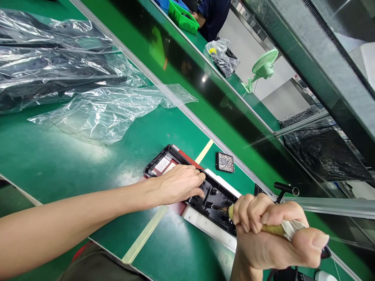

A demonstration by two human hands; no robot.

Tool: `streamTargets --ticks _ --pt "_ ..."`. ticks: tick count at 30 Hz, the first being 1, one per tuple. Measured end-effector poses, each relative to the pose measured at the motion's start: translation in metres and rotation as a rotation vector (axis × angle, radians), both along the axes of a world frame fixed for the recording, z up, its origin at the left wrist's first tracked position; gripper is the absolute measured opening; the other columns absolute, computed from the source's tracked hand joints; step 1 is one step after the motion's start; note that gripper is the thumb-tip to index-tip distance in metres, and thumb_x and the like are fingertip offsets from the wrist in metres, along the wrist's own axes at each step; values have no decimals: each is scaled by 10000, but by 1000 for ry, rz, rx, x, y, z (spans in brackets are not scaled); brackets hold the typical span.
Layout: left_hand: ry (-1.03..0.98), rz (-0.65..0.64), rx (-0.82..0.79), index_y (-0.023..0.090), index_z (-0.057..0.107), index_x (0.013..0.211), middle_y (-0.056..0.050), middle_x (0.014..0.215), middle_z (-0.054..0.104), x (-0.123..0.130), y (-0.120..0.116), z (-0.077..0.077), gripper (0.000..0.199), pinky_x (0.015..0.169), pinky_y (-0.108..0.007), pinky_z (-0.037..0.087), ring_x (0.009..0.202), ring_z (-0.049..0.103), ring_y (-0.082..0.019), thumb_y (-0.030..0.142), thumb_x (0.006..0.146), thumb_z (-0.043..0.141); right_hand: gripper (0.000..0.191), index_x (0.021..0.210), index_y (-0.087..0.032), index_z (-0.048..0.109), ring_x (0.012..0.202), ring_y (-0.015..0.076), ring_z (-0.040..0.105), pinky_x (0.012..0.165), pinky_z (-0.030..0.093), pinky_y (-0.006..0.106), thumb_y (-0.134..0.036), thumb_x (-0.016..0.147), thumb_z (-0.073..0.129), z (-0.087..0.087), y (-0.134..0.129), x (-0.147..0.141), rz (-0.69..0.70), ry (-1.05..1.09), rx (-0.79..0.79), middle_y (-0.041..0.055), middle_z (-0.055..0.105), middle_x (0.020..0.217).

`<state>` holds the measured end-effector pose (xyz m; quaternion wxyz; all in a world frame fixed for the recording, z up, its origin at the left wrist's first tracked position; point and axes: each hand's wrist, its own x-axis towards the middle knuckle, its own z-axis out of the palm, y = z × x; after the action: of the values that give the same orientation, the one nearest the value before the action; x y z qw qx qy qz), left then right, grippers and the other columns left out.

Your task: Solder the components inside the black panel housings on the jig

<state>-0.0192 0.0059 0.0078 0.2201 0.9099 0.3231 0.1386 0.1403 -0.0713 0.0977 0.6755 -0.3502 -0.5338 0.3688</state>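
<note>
A long black plastic housing (pixel 218 191) lies open between white blocks (pixel 205 223) on the green table. My left hand (pixel 183 181) rests over its middle, fingers together and bent at the rim; what they grip, if anything, is hidden. In my right hand (pixel 269 226) is a tool with a yellow-wrapped handle (pixel 274 230), its metal tip pointing into the housing beside a black post. A white label (pixel 162 164) shows at the housing's far left end. The small square tray (pixel 225 162) behind the housing holds many tiny metal parts.
Clear plastic bags (pixel 99 113) cover the left of the table, some with dark parts inside. A metal rail (pixel 164 89) runs behind. Beyond are a green basket (pixel 184 16), a person in dark clothing (pixel 215 17) and a green fan (pixel 263 66). A black tube (pixel 287 189) stands near my right hand.
</note>
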Motion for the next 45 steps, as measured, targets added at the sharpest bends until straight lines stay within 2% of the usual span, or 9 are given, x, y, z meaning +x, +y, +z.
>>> streamTargets --ticks 6,15,28,45 --pt "10 10 -16 192 537 857 -24 819 672 0 0 0 342 614 -324 375 797 664 -247 507 952 630 473 672 -208 576 352 100 358 371 384 245 -528 947 361 1 -1 -3 -42 7 4 -47 432 448" --pt "13 9 -10 188 532 866 -27 824 672 0 0 -1 343 612 -322 369 791 658 -245 505 956 627 442 669 -206 592 355 106 374 356 406 261 -505 939 411 4 0 3 -5 13 -36 -41 466 458" --pt "4 11 -9 188 529 862 -29 817 671 0 0 -4 351 634 -321 395 809 667 -253 512 953 628 443 695 -204 607 376 109 411 378 437 269 -510 949 411 5 1 7 62 8 -48 -39 487 477" --pt "-6 9 0 194 532 855 -30 808 670 0 -1 -3 331 623 -326 389 798 666 -255 492 951 641 451 699 -204 606 361 107 389 360 421 265 -477 952 352 5 4 7 41 0 -36 -41 462 467"
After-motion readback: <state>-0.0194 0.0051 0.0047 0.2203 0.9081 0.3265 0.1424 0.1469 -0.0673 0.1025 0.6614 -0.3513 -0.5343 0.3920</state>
